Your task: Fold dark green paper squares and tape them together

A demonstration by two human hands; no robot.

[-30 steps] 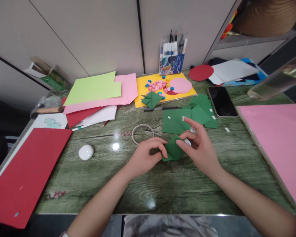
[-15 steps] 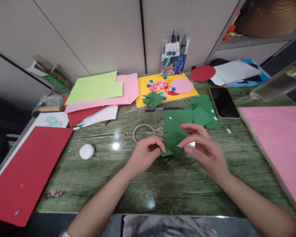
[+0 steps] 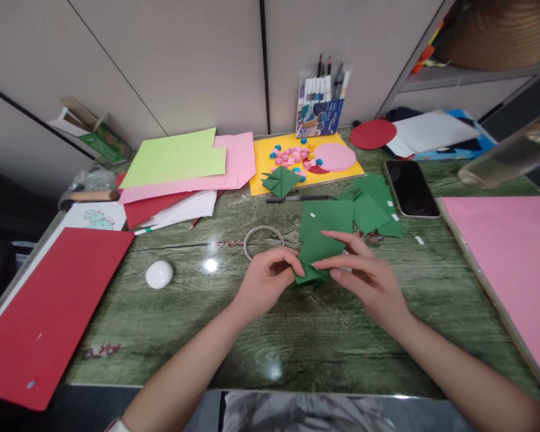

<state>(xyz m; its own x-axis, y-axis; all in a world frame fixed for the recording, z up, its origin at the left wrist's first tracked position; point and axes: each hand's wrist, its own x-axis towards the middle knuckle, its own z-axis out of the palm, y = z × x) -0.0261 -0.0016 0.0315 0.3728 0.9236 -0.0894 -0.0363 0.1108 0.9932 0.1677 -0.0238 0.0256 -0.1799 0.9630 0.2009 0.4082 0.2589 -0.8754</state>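
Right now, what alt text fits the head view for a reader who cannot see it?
Left hand and right hand hold a folded green paper piece over a green desk; more green paper pieces, coloured sheets and a phone lie behind.

I see print on the marker pack (image 3: 318, 114) and on the green box (image 3: 104, 141), but it's too small for me to read.

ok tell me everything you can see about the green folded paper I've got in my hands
The green folded paper is a small piece of dark green craft paper, matte, creased into angular flaps. It sits just above the green wood-grain table. The left hand pinches its left edge, and the right hand grips its right side with fingers over the top. More green paper pieces lie just behind it.
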